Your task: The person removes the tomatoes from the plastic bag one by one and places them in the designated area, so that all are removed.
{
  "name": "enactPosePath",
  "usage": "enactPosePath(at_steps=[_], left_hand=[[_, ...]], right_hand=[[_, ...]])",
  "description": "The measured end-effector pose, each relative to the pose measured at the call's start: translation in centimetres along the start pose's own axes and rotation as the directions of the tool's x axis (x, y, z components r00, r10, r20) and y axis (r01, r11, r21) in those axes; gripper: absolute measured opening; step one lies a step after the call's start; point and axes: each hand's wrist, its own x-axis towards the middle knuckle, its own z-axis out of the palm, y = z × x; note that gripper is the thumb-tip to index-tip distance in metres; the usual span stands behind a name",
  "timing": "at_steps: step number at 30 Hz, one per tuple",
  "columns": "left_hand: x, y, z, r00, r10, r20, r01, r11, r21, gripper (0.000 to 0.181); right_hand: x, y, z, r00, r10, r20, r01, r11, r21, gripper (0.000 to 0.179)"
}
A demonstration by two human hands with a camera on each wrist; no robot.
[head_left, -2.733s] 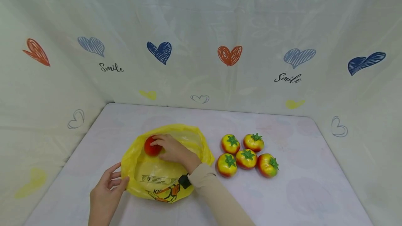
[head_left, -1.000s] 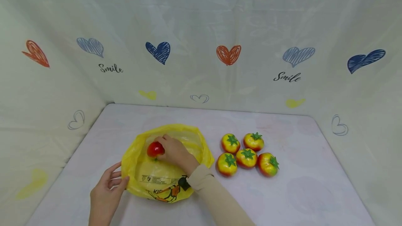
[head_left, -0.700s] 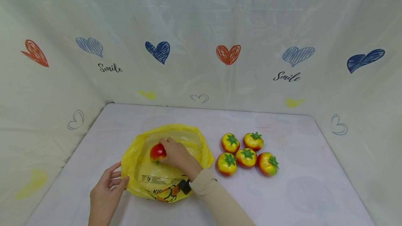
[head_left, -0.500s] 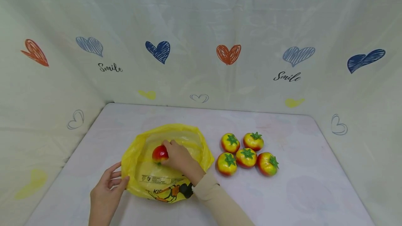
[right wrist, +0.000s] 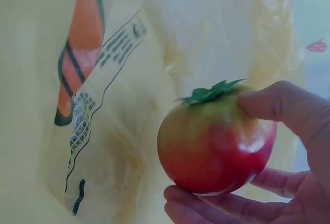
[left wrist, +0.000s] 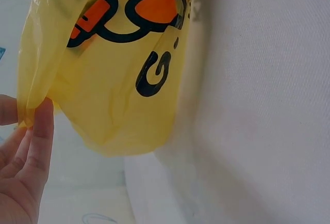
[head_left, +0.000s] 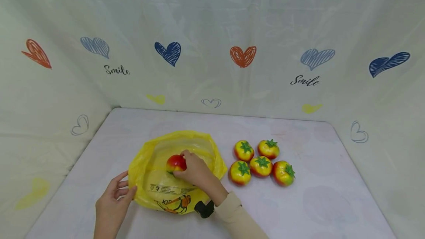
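Observation:
A yellow plastic bag [head_left: 159, 178] with black and orange print lies mouth up on the table. My left hand [head_left: 114, 198] pinches its left rim between thumb and fingers; the left wrist view shows the fingers on the bag's edge too. Over the bag's opening, my right hand [head_left: 196, 170] grips a red and yellow tomato [head_left: 176, 163]. In the right wrist view the thumb presses near the green leaves of the tomato [right wrist: 216, 141], and the fingers curl under it. Its glossy skin looks artificial.
Several similar tomatoes [head_left: 261, 166] with green leaves sit grouped to the right of the bag. The pale table [head_left: 318, 202] ends at the back against a white curtain [head_left: 206, 17] printed with hearts and "Smile". A black wrist device [head_left: 204, 208] hangs by the right sleeve.
My right hand has drawn the tomato from the bag's left side toward its middle, rightward and nearer to me, and the tomato has turned. My left hand and the other tomatoes stay put.

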Motion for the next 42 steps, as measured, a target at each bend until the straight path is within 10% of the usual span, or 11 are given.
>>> enactPosePath(at_steps=[9,18,33,42], left_hand=[[1.5,-2.9,1.2,0.999,0.033,-0.011,-0.033,0.999,0.003,0.056],[1.1,-1.7,1.0,0.999,0.024,-0.029,-0.024,1.0,-0.001,0.054],[1.9,-3.4,1.4,0.999,0.031,-0.034,-0.032,0.999,-0.025,0.055],[0.6,-1.0,0.5,1.0,-0.005,-0.002,0.005,1.0,-0.003,0.053]], right_hand=[[-2.3,0.8,-1.0,1.0,0.017,-0.024,-0.013,0.984,0.176,0.055],[-5.1,2.5,-2.2,0.997,0.036,-0.071,-0.01,0.944,0.329,0.053],[-9.6,6.8,-2.9,0.977,0.14,-0.159,-0.019,0.807,0.591,0.051],[-11.4,8.9,-2.9,0.955,0.23,-0.188,-0.032,0.71,0.704,0.052]])
